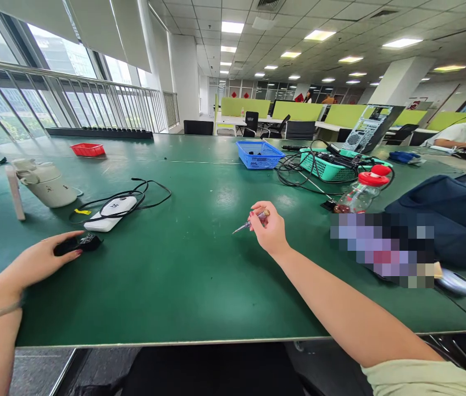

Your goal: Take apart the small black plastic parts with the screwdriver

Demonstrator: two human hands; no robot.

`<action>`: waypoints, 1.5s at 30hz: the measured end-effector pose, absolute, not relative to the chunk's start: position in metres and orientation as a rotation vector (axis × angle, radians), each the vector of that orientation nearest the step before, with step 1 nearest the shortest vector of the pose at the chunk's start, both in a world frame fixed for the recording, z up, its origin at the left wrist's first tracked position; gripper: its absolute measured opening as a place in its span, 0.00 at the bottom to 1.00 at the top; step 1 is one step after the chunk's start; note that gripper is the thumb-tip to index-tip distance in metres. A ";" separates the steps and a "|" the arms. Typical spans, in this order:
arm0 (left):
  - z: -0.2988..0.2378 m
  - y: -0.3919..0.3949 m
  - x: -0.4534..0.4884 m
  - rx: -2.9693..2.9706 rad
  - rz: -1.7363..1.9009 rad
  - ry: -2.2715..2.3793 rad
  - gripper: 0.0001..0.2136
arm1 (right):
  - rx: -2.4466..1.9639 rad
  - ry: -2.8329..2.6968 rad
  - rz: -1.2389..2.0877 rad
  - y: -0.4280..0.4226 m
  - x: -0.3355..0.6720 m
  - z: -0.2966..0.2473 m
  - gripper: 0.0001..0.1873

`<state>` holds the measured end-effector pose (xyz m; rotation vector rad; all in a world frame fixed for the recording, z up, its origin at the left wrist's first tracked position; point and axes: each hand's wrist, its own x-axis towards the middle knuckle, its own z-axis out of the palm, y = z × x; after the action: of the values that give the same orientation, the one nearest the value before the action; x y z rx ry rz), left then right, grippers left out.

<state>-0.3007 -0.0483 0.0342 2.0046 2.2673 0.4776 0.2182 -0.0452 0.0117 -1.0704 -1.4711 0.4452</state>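
My right hand (272, 228) is closed around the handle of a small screwdriver (242, 226), held over the middle of the green table (200, 297). Its thin metal shaft points left and slightly down. At the left, my left hand (45, 256) has its fingers wrapped round a small black object (88, 242) with a rough, shiny end; what it is I cannot make out. Just beyond that hand lies a white power bank (111, 213), marked 25, with a black cable (156, 192) looped over it.
A cream cup (49, 184) stands at left, a red tray (88, 149) behind it. Farther back are a blue basket (260, 159), a green basket (327, 171) of cables and a computer case (371, 129). A red-lidded jar (360, 192) and dark blue bag (447, 225) occupy the right. Another person sits far right.
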 end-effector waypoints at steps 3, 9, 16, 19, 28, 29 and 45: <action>0.033 -0.047 -0.300 1.936 0.287 2.317 0.33 | -1.073 -1.478 0.444 -0.045 0.218 0.010 0.09; 0.029 -0.053 -0.296 1.881 0.742 2.121 0.35 | -1.075 -1.467 0.440 -0.045 0.219 0.009 0.10; 0.027 -0.054 -0.286 2.042 0.738 1.803 0.43 | -1.066 -1.471 0.428 -0.044 0.219 0.008 0.10; 0.027 -0.053 -0.288 2.139 0.659 1.818 0.44 | -1.065 -1.469 0.425 -0.044 0.218 0.008 0.09; 0.027 -0.052 -0.289 2.084 0.656 1.771 0.44 | -1.062 -1.471 0.431 -0.046 0.217 0.009 0.09; 0.027 -0.052 -0.287 2.065 0.637 1.752 0.44 | -1.064 -1.470 0.432 -0.046 0.217 0.009 0.09; 0.027 -0.050 -0.281 2.012 0.539 2.143 0.40 | -1.076 -1.495 0.413 -0.048 0.217 0.010 0.09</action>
<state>-0.2808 -0.0500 0.0273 2.0124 2.1426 0.5394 0.2171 -0.0476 0.0101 -1.0765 -1.4946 0.4127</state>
